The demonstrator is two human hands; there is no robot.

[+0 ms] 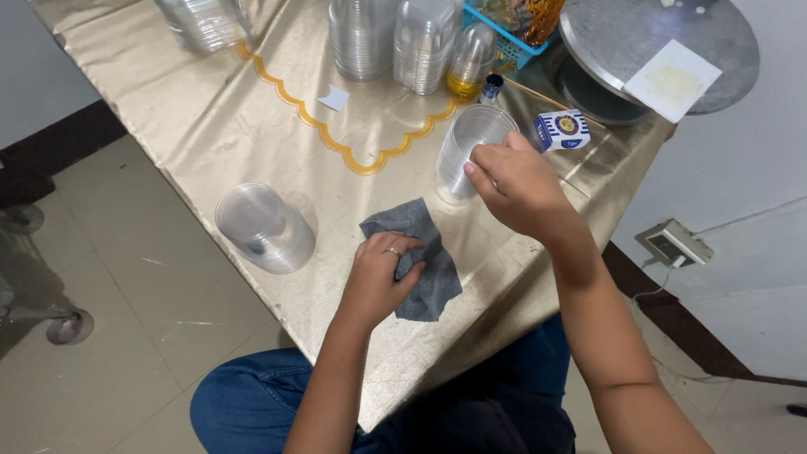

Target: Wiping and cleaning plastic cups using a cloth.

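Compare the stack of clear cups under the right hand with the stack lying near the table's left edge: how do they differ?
The stack by the right hand stands upright, mouth up; the left stack lies on its side. The right hand touches the upright stack's rim; no hand touches the lying one, and the left hand rests on a grey cloth instead. Both are nested clear plastic cups on the gold tablecloth.

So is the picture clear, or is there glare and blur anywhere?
Head view: mostly sharp; soft sheen on the gold tablecloth, bright glints on the clear cups; faint shadows beside the left hand on the grey cloth; right hand in focus; edges slightly stretched by the wide lens.
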